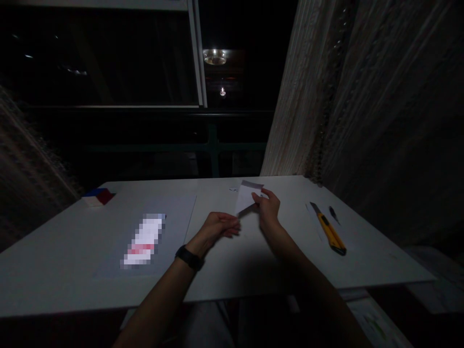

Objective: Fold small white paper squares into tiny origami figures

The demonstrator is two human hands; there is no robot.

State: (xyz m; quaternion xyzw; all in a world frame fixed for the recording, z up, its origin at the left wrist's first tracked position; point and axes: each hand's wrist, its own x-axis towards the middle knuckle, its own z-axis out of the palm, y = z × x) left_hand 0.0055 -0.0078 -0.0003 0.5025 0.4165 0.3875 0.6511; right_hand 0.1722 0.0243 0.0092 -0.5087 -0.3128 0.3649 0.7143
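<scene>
A small folded piece of white paper (247, 197) is held up over the table, with a darker strip along its top edge. My right hand (268, 207) is closed on its right side, thumb on the near face. At the paper's lower left corner, the fingertips of my left hand (220, 226) are pinched together. A dark watch band (189, 257) circles my left wrist. Just behind the paper lies a small scrap with dark marks (233, 189). To the right of my right hand rests a yellow box cutter (329, 231), its blade pointing away from me.
On the left of the white table (217, 285), a lit phone with a blurred-out screen (145, 239) lies on a large white sheet (181, 212). A coloured cube (97, 196) sits at the back left. A small dark pointed object (333, 213) is beyond the cutter. Curtains (290, 96) hang behind.
</scene>
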